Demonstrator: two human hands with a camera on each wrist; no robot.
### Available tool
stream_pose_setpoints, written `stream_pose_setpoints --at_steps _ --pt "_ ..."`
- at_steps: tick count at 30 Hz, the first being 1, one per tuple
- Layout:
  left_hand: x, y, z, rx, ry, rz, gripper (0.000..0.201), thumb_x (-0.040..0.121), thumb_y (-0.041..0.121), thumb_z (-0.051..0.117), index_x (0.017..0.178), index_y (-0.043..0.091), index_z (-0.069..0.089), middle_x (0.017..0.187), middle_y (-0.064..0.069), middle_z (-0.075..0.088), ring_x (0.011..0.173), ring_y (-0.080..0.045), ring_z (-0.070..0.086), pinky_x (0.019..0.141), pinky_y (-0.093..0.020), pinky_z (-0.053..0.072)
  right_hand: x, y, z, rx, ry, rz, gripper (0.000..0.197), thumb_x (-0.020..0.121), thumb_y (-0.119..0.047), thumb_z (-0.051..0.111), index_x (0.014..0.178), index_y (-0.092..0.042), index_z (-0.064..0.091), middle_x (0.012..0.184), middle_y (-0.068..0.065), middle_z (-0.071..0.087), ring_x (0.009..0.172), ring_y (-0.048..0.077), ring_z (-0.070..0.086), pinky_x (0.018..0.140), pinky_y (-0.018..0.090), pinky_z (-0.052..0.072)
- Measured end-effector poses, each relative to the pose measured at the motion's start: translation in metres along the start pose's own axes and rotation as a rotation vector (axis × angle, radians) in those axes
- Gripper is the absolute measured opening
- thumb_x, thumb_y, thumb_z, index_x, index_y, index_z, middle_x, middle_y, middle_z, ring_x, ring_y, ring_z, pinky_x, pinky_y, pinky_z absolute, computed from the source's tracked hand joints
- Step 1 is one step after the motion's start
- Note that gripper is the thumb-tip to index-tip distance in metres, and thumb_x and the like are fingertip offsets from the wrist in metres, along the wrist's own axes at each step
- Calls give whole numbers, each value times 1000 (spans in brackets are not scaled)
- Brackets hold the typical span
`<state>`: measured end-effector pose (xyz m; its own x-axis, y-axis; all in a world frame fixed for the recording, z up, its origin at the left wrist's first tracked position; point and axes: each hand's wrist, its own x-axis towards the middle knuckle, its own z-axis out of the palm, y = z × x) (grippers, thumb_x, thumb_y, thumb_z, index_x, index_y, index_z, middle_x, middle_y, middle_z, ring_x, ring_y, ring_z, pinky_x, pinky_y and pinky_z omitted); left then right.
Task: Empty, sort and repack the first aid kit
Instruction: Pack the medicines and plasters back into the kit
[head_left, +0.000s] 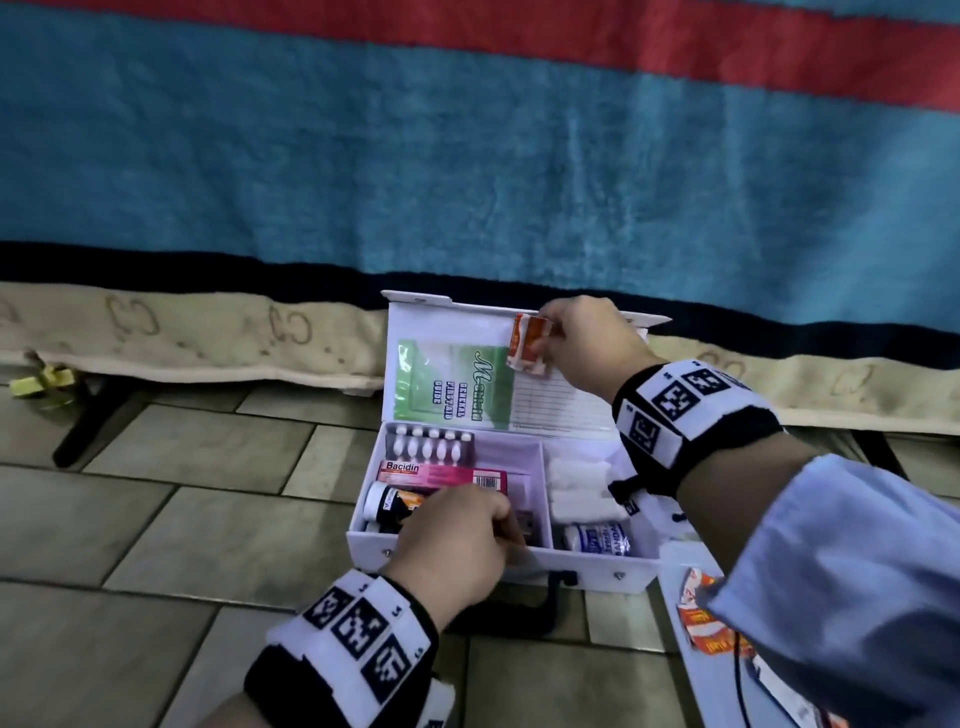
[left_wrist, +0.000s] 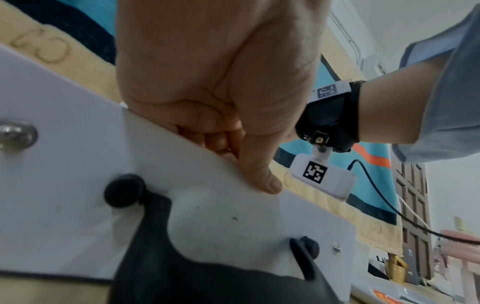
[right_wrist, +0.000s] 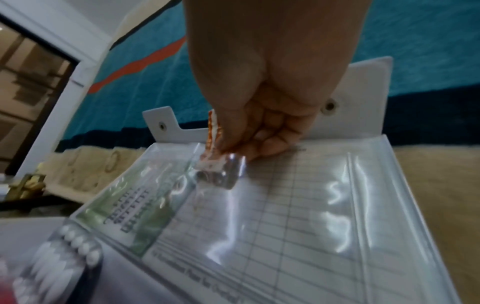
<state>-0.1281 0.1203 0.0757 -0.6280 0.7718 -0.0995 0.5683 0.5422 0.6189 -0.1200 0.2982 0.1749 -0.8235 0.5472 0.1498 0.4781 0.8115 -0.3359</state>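
Observation:
The white first aid box (head_left: 571, 569) stands open on the tiled floor, its lid (head_left: 415, 312) upright against the bed. My left hand (head_left: 498, 525) grips the box's front wall (left_wrist: 207, 216), fingers curled inside and thumb (left_wrist: 262, 181) outside, above the black handle (left_wrist: 161, 257). My right hand (head_left: 545, 338) pinches an orange-and-white sachet (head_left: 527, 345) at the top of the lid's clear pocket (right_wrist: 285, 205), beside a green guide leaflet (head_left: 452, 387). Inside lie a blister pack (head_left: 428, 441), a pink Bacidin box (head_left: 441, 475), a dark bottle (head_left: 389, 504), white gauze (head_left: 576, 483) and a bandage roll (head_left: 597, 538).
A white tray (head_left: 675, 582) with more orange sachets (head_left: 701, 618) lies on the floor at the right, partly under my sleeve. Behind the box hangs a blue and red blanket (head_left: 467, 156). A black bed leg (head_left: 88, 421) and a brass padlock (head_left: 41, 382) are at the left.

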Motion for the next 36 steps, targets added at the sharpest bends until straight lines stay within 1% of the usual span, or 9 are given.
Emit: stream_pose_setpoints --at_steps 4,8,10,12,14,19,24,28,36 --pt "0 0 0 11 12 7 30 78 28 71 53 37 56 84 11 69 85 -12 63 78 -28 53 -4 -5 11 -70 -201 -50 23 98 -33 43 85 -20 57 78 1 55 75 21 52 64 26 35" --pt "1 -1 0 10 0 3 29 77 28 71 54 37 57 83 11 69 84 -12 63 77 -29 53 -2 -6 15 19 -151 -39 41 100 -33 39 62 -18 45 69 4 53 66 21 48 67 25 33" --pt "2 -1 1 12 -10 7 28 77 29 71 54 37 57 84 11 69 85 -12 63 78 -29 54 -2 -6 14 101 -103 -25 31 97 -24 48 68 -17 57 62 -1 54 56 14 50 60 20 36" --pt "2 0 0 25 -8 12 30 78 29 71 53 37 56 84 12 70 86 -12 64 79 -29 53 -1 -6 14 151 -53 -1 16 94 -18 54 92 -19 70 76 -3 62 70 14 60 65 16 42" --pt "2 0 0 33 -15 18 31 78 28 71 53 37 55 85 11 70 87 -12 63 79 -29 53 -2 -6 14 118 -63 13 19 92 -15 53 102 -18 69 85 -1 60 84 19 61 70 22 42" --pt "0 1 -2 23 -30 22 26 79 28 70 58 35 58 85 10 69 86 -13 62 76 -28 52 -4 -11 20 -28 -128 -7 18 93 -26 53 95 -19 70 85 1 63 81 18 55 71 23 37" --pt "0 1 -3 22 -33 28 21 82 25 68 63 32 61 76 12 64 82 -11 61 70 -24 46 0 -13 23 109 -87 48 11 88 -18 61 92 -25 69 87 -3 63 85 15 60 74 23 45" --pt "0 2 -4 27 -38 23 20 82 25 67 64 32 62 81 12 67 83 -11 61 72 -25 48 2 -15 18 37 -145 23 10 90 -18 58 94 -21 67 92 -2 61 87 15 57 75 25 44" --pt "-1 4 -5 26 -49 20 27 80 27 69 56 33 58 83 10 68 83 -12 61 71 -25 48 -2 -13 25 67 -75 18 10 89 -17 62 91 -16 72 86 2 67 75 14 57 66 22 40"
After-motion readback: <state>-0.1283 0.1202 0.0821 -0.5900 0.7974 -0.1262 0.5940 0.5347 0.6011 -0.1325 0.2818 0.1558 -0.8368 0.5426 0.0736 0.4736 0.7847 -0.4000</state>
